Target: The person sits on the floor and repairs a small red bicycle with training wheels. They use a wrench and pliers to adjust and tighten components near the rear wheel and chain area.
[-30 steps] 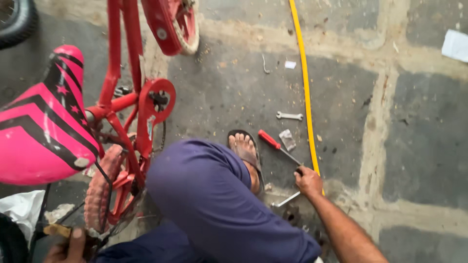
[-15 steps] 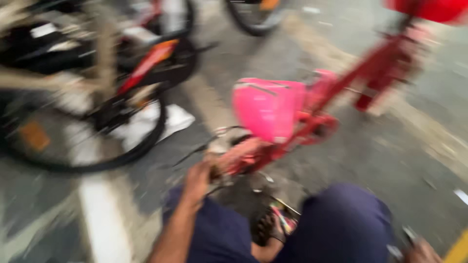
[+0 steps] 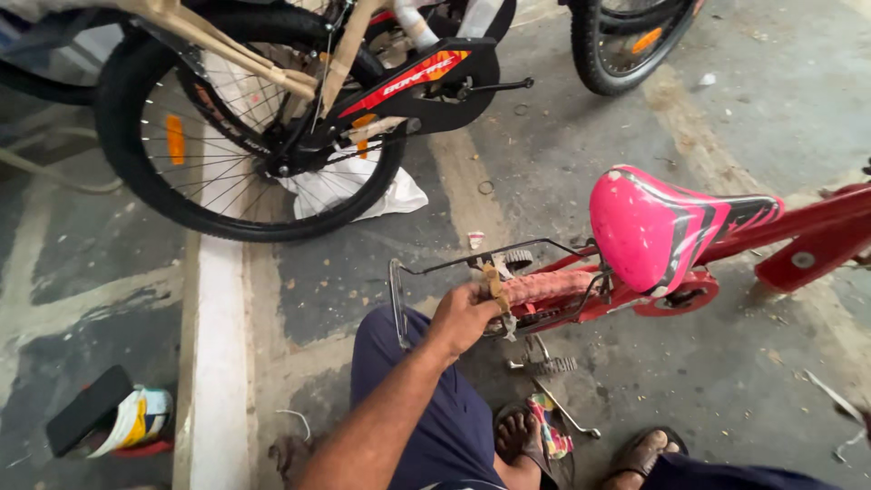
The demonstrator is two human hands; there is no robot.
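Left hand closed on a tool at the small red bike's rear tyre — work unfinished; wrench lies loose on floor. Right hand unseen.

The person's left hand grips the small pink rear wheel of a red child's bicycle lying on the concrete floor, beside its pink saddle. A larger bicycle's black wheel stands behind.
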